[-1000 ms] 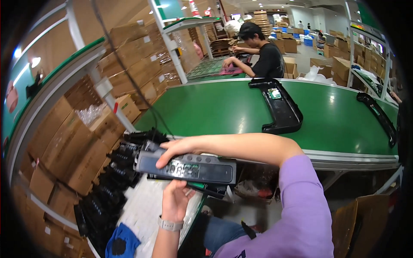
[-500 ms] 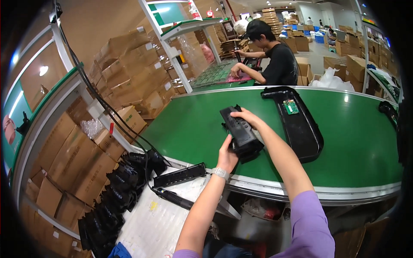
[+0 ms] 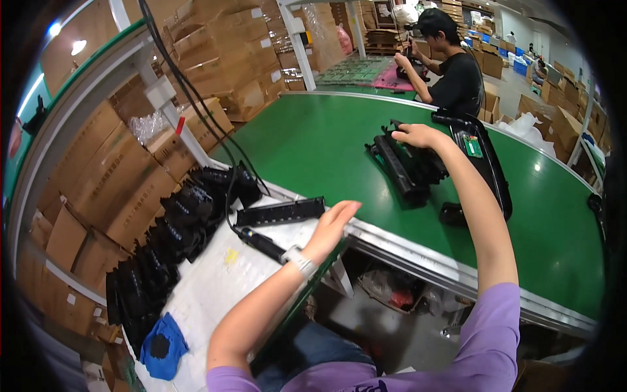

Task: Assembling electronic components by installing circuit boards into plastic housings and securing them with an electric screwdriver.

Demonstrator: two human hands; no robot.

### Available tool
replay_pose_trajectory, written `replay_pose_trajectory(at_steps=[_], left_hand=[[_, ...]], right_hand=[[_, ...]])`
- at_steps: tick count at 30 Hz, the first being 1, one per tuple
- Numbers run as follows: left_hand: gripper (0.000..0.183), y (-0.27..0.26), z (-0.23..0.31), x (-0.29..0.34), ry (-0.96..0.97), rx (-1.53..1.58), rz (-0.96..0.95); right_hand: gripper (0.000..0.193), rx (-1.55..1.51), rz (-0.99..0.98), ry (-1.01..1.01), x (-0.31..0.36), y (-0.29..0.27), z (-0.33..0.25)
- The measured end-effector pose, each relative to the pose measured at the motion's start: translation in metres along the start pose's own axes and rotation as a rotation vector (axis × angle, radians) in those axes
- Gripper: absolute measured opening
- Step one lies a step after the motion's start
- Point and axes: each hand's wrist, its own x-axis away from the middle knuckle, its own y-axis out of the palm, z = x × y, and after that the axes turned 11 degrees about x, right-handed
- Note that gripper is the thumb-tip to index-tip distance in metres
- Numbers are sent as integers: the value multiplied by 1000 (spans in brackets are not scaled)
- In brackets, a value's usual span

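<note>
Had the right hand (image 3: 419, 135) at the far end of the black plastic housing (image 3: 401, 173) on the green bench (image 3: 307, 144) — couldn't tell if clamped; saw that long axis slanting far-left to near-right. Held the left hand (image 3: 332, 225) farther off — empty, fingers straight.

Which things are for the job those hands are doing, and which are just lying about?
Probably for the job:
black plastic parts at the right hand
curved black shell with a green circuit board
black strip and corded tool, near the left hand

Seem to be just lying about:
blue cloth
cardboard boxes
white plastic behind the green table
</note>
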Motion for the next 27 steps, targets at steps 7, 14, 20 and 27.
replay_pose_trajectory(at_steps=[7, 14, 20, 27], left_hand=[[20, -70, 24, 174, 237, -332, 276], [15, -131, 23, 318, 164, -712, 639], [11, -156, 14, 405, 301, -998, 755], [5, -161, 5, 427, 428, -944, 860]], right_hand=[[62, 88, 253, 57, 18, 24, -40], [31, -73, 451, -659, 105, 17, -249], [35, 114, 453, -992, 130, 56, -432], [49, 202, 877, -862, 75, 114, -578]])
